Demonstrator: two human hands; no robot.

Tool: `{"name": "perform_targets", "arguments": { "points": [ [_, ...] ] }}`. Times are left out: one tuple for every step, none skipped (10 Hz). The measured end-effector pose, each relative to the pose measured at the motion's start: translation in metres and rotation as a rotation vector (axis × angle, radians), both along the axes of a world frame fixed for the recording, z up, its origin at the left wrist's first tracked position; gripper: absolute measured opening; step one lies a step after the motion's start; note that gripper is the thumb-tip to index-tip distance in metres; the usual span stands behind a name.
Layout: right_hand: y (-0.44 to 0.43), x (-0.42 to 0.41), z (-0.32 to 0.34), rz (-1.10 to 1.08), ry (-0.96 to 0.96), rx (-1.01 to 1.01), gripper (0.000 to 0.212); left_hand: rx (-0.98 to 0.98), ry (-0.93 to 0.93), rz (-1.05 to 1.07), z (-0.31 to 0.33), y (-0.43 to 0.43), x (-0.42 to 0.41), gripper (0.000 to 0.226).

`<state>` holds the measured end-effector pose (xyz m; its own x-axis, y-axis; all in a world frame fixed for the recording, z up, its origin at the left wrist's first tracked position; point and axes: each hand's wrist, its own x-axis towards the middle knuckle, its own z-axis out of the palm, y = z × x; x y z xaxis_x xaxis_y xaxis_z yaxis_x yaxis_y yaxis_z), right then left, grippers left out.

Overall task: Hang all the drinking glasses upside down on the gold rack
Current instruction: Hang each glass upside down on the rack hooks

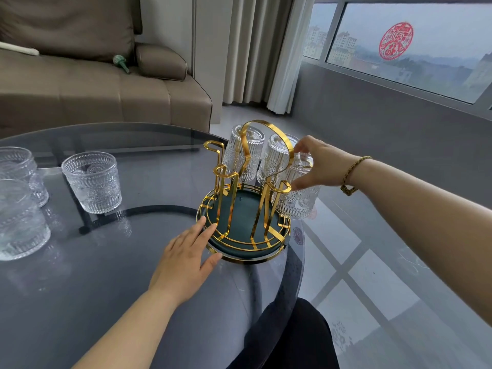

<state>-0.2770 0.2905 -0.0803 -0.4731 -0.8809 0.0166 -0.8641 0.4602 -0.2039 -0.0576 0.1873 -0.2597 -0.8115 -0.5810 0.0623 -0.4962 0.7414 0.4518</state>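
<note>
My right hand (322, 166) has its fingers wrapped around an upside-down glass (299, 190), thumb low on its side and fingertips over the top, settling it onto a prong on the right of the gold rack (250, 198). I hold it from the outside so the mouth can slide down over the prong without my knuckles hitting the tall handle loop. My left hand (186, 251) lies flat with fingers spread, its fingertips pressed against the rim of the rack's green base tray (239, 251), gripping nothing; I judge that it steadies the rack against tipping or sliding.

Two more glasses (246, 155) already hang inverted at the back. Three upright glasses (91, 181) wait well apart on the left of the glass table (80, 288), so the job looks about half done.

The rack sits close to the table's right edge, with bare floor below, so there is little margin there. The near and left prongs stand free, and the tabletop between rack and waiting glasses is open for reaching.
</note>
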Motion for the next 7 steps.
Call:
{"name": "perform_targets", "arguments": {
  "points": [
    [-0.001,0.0,-0.001,-0.01,-0.005,0.002,0.078,0.001,0.0,0.001,-0.001,0.0,0.0,0.06],
    [-0.002,-0.001,-0.002,-0.019,-0.004,0.009,0.077,0.002,0.002,0.004,-0.001,-0.001,0.0,0.06],
    [-0.002,-0.001,-0.002,-0.02,-0.001,0.007,0.078,-0.004,0.002,0.007,-0.002,-0.001,-0.001,0.06],
    [0.0,-0.002,-0.003,-0.03,0.01,-0.008,0.079,-0.007,0.001,0.009,-0.003,-0.001,-0.001,0.06],
    [0.005,-0.002,0.0,-0.041,0.005,-0.038,0.081,-0.003,0.004,0.01,-0.002,-0.002,-0.001,0.061],
    [0.014,0.0,0.006,-0.06,0.0,-0.071,0.077,0.033,0.023,0.018,0.001,0.0,0.0,0.06],
    [0.028,0.011,0.016,-0.061,0.071,-0.168,0.068,0.081,0.032,0.026,0.009,0.003,0.005,0.058]
  ]
}}
